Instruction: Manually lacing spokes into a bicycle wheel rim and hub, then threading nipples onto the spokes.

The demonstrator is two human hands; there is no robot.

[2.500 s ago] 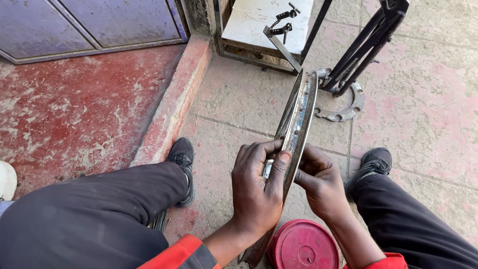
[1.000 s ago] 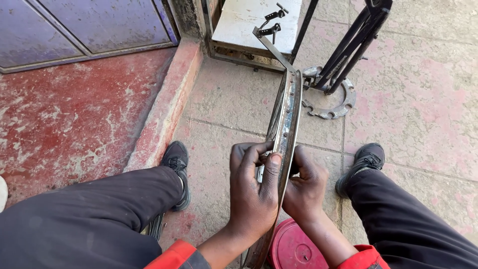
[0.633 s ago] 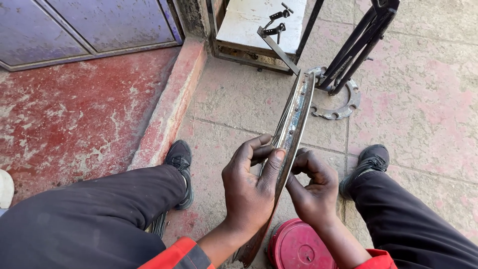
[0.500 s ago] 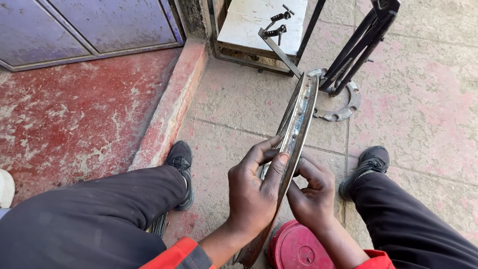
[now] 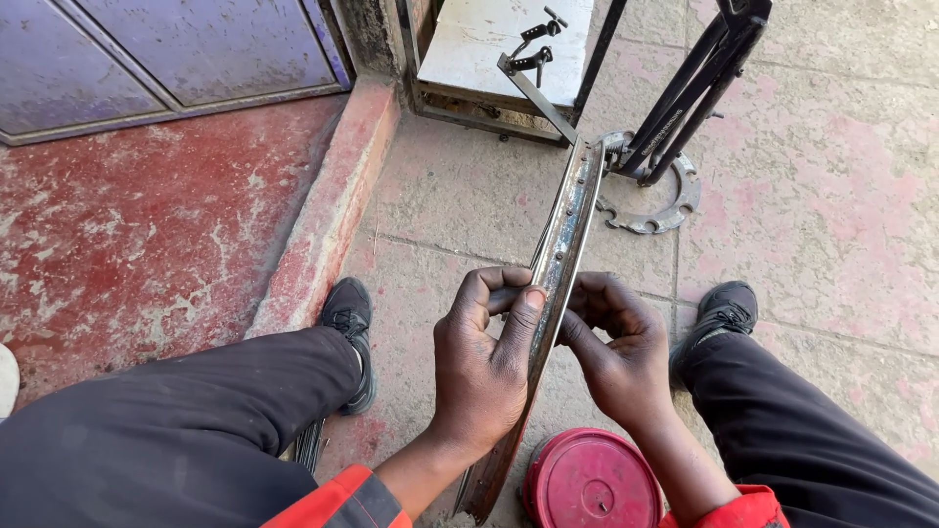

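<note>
I see my left hand (image 5: 486,367) wrapped around a worn, silvery metal bicycle wheel rim (image 5: 553,284), seen edge-on and standing upright between my knees. The thumb lies along the rim's channel face and the other fingers curl over its left edge, so this hand is closed in a firm grip on the rim. My right hand (image 5: 616,352) sits just across from it on the rim's right side, fingers bent inward with the tips pressed near the rim's edge; it is mostly closed, though I cannot tell whether it pinches a small part or only the rim itself, since the fingers hide that spot.

The rim runs from near my lap up and away to a black metal stand (image 5: 685,98) on the paved floor (image 5: 831,215), where its far end meets a grey toothed metal ring (image 5: 665,210) lying flat. A round red plastic lid (image 5: 590,484) lies on the floor right below my right wrist, just beside the rim's near end. My black shoes (image 5: 349,313) rest on either side, and a red-painted concrete step (image 5: 147,244) lies to the left.
</note>
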